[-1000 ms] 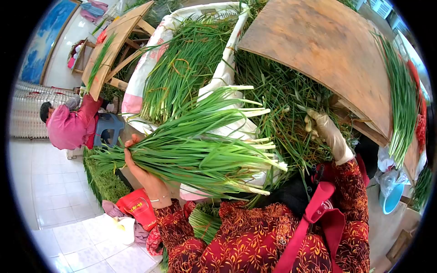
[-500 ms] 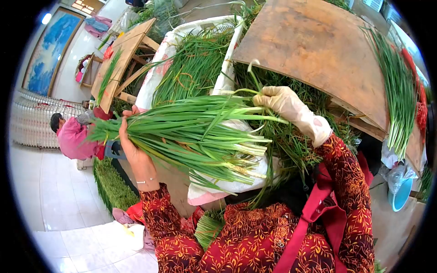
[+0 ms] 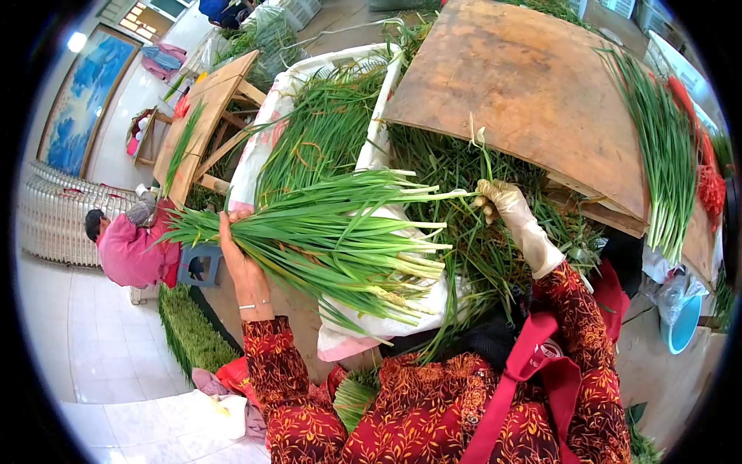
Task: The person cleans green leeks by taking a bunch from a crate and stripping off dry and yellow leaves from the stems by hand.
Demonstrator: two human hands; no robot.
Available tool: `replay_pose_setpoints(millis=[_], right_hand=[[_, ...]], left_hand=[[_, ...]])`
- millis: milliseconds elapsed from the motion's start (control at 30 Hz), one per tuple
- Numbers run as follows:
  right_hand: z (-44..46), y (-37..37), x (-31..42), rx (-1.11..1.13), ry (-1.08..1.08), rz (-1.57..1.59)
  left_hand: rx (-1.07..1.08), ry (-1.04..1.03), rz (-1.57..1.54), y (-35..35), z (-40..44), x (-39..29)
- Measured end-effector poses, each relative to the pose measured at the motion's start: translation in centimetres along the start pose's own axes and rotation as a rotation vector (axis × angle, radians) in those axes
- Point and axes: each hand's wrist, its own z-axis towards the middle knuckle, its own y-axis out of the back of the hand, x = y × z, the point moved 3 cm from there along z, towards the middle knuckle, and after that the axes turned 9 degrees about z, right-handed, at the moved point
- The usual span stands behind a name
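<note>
My bare left hand (image 3: 238,243) is wrapped round the leafy end of a thick bunch of garlic chives (image 3: 325,236). The bunch lies sideways in the air, its pale root ends pointing right. At those ends my right hand (image 3: 504,203), in a whitish glove, pinches a thin chive strand (image 3: 485,158) that sticks up between the fingers with a pale, curled tip. One white stem of the bunch reaches as far as the gloved fingertips. Below the bunch lies a white sack (image 3: 410,309), partly covered by it.
A white lined crate (image 3: 375,139) of loose chives stands ahead. To its right is a wooden board (image 3: 525,85), with trimmed chives (image 3: 657,155) at its far side. Leaf scraps (image 3: 464,240) heap beneath the board. A person in pink (image 3: 131,243) sits at left. A blue basin (image 3: 682,325) stands right.
My right hand has moved right and slightly down, away from the bunch's root ends, with the strand in its fingers. My left hand keeps its hold on the bunch.
</note>
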Motion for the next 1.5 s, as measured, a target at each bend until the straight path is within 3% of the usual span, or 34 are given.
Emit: replay_pose_setpoints(millis=[100,167,233,300,333,433,500,567,633,667,700,800,967,1067,1167,1233,1500], right_hand=[[0.1,0.6,-0.3,-0.059,0.054,0.087],[-0.1,2.3,-0.1,-0.218,0.069,0.093],[2.0,8.9,-2.3,-0.323,0.083,0.151],[1.1,8.2,-0.7,-0.288,-0.029,-0.641],[0.1,7.4,0.3,-0.258,-0.090,-1.033],[-3.2,2.4,3.5,-0.155,0.297,-1.660],[-4.8,-1.2,6.3,-0.070,0.256,-1.346],[-4.8,-3.4,5.6,0.167,0.282,-1.028],[-4.0,-5.6,3.4,0.443,-0.129,-0.551],[-2.5,-6.0,0.9,0.498,-0.145,-0.412],[-2.3,-7.2,0.3,0.508,-0.120,-0.209],[-1.2,-7.6,-0.7,0.446,-0.088,0.009],[-0.1,-6.8,-0.4,0.496,-0.113,-0.027],[-0.6,-8.1,-0.3,0.521,-0.147,-0.017],[-0.8,-9.0,0.2,0.464,-0.092,0.002],[-1.0,-8.4,0.2,0.408,-0.089,-0.114],[-0.6,-7.7,-0.4,0.425,-0.006,-0.022]], left_hand=[[0.066,-0.014,0.012,0.1,0.1,0.0],[-0.011,-0.052,0.100,0.1,-0.8,-0.1],[-0.058,-0.128,0.274,-0.2,-2.4,-0.1],[-0.067,-0.243,0.532,-0.2,-4.2,-0.2],[-0.008,-0.135,0.489,0.9,-3.8,-0.3],[-0.051,-0.167,0.457,1.7,-4.4,0.1],[-0.060,-0.152,0.350,2.1,-4.4,0.2],[-0.019,-0.131,0.123,3.7,-3.0,0.5],[0.068,-0.098,0.022,3.7,-3.0,0.6],[0.100,-0.099,0.012,3.5,-3.1,0.7],[0.126,-0.103,0.002,3.2,-3.4,0.8],[-0.032,-0.106,0.016,1.1,-4.9,0.8],[0.029,-0.096,-0.021,2.4,-4.0,1.3],[-0.066,-0.119,0.049,1.8,-4.4,1.3],[-0.251,-0.127,0.356,0.9,-6.0,0.8],[-0.224,-0.142,0.408,1.8,-5.8,1.1],[-0.048,-0.095,0.060,3.5,-5.1,2.1]])
